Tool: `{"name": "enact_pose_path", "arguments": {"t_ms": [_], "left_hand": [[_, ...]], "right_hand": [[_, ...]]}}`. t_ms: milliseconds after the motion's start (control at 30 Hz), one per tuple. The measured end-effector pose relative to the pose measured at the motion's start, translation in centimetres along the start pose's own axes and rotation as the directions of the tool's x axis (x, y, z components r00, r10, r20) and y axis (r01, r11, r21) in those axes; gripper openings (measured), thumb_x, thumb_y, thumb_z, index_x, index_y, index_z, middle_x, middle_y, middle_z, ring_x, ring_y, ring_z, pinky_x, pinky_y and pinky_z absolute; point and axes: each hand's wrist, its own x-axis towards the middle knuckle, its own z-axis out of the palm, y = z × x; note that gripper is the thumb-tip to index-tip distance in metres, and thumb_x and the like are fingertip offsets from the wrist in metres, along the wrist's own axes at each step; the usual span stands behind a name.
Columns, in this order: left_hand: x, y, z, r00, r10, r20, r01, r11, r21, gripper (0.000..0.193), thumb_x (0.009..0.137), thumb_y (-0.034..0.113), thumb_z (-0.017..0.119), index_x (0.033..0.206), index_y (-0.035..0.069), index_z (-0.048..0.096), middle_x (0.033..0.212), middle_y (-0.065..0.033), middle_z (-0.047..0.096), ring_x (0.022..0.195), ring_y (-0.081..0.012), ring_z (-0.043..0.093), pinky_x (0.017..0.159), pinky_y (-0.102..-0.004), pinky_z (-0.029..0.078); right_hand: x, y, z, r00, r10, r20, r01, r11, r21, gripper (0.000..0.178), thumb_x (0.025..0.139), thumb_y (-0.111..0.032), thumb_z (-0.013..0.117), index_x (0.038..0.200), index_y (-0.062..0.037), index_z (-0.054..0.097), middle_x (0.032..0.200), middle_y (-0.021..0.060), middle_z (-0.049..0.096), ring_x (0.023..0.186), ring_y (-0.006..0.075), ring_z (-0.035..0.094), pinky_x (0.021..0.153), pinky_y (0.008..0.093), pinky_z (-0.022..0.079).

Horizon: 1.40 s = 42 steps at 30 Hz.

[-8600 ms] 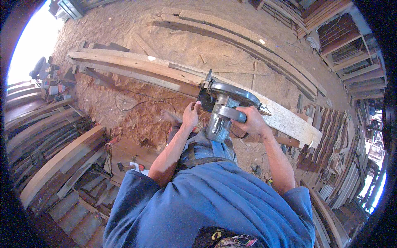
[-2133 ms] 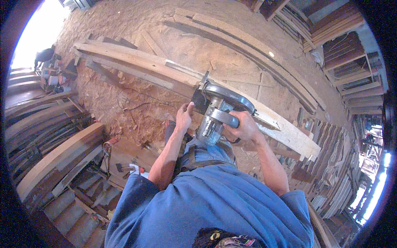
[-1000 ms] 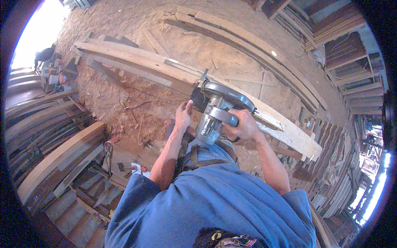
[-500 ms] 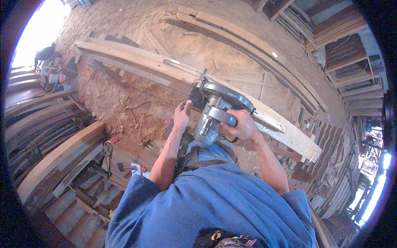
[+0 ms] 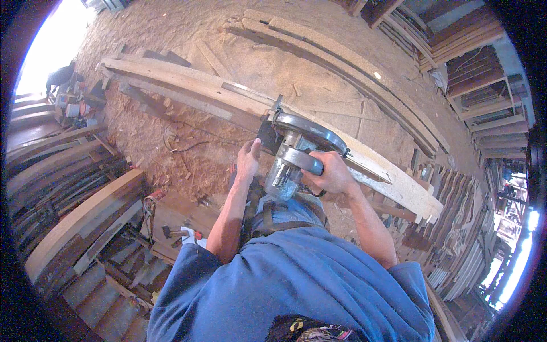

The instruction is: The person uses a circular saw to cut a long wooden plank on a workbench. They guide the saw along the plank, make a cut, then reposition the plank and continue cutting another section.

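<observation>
My right hand [image 5: 331, 174] is wrapped around the rear handle of a circular saw [image 5: 290, 154] with a silver motor housing and a dark curved blade guard. The saw rests on a long pale wooden beam [image 5: 188, 78] that runs from the far left to the near right. My left hand [image 5: 248, 162] is at the left edge of the saw's dark base plate [image 5: 266, 132], thumb and fingers closed against it; part of its grip is hidden. The blade itself is out of sight behind the guard.
Beyond the beam, long curved timbers [image 5: 342, 68] lie on sawdust-covered ground. Curved wooden pieces [image 5: 85, 222] are stacked at left, near a hammer [image 5: 168, 232]. Rows of boards [image 5: 450, 199] lie at right. A dark cord [image 5: 199, 132] trails over the ground left of the saw.
The saw has shifted slightly to the left along the beam, and both hands have moved with it. The beam stays in place.
</observation>
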Motion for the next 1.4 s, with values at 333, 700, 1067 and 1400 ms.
{"name": "enact_pose_path", "arguments": {"t_ms": [333, 700, 1067, 1400], "left_hand": [[0.4, -0.4, 0.5, 0.998, 0.056, -0.024, -0.059, 0.990, -0.128, 0.043, 0.103, 0.042, 0.070, 0.116, 0.001, 0.073, 0.073, 0.0055, 0.054, 0.065, -0.0065, 0.045, 0.057, -0.0257, 0.035], [0.4, -0.6, 0.3, 0.993, 0.074, -0.087, -0.072, 0.997, 0.021, 0.045, 0.102, 0.046, 0.070, 0.112, 0.002, 0.074, 0.077, 0.0026, 0.059, 0.071, -0.0082, 0.050, 0.063, -0.0267, 0.040], [2.2, -3.5, 0.9, 0.988, 0.137, -0.076, -0.147, 0.978, -0.146, 0.051, 0.102, 0.049, 0.067, 0.113, 0.001, 0.075, 0.077, -0.0003, 0.061, 0.071, -0.0095, 0.054, 0.064, -0.0284, 0.043], [1.4, -2.4, 0.6, 0.993, 0.080, -0.086, -0.081, 0.997, -0.016, 0.049, 0.104, 0.047, 0.066, 0.117, 0.001, 0.075, 0.073, 0.0019, 0.058, 0.066, -0.0091, 0.051, 0.060, -0.0294, 0.040]], "right_hand": [[0.0, 0.0, 0.0, 1.000, 0.018, 0.014, -0.018, 1.000, -0.009, 0.016, 0.084, -0.017, 0.079, 0.090, -0.0029, 0.072, 0.077, 0.0179, 0.071, 0.071, 0.0329, 0.072, 0.067, 0.0421, 0.054], [-0.1, -0.1, 0.2, 0.998, 0.068, 0.019, -0.069, 0.997, 0.034, 0.018, 0.083, -0.016, 0.080, 0.091, -0.0024, 0.071, 0.079, 0.0188, 0.071, 0.073, 0.0342, 0.072, 0.068, 0.0425, 0.054], [-0.2, 0.1, -0.2, 0.998, 0.045, 0.051, -0.042, 0.998, -0.048, 0.031, 0.075, -0.018, 0.083, 0.102, -0.0062, 0.073, 0.092, 0.0212, 0.074, 0.091, 0.0428, 0.072, 0.081, 0.0496, 0.057], [-0.1, 0.6, -0.2, 0.997, 0.003, 0.074, 0.001, 0.999, -0.051, 0.032, 0.076, -0.019, 0.083, 0.102, -0.0045, 0.072, 0.093, 0.0221, 0.074, 0.092, 0.0431, 0.072, 0.081, 0.0495, 0.057]]}}
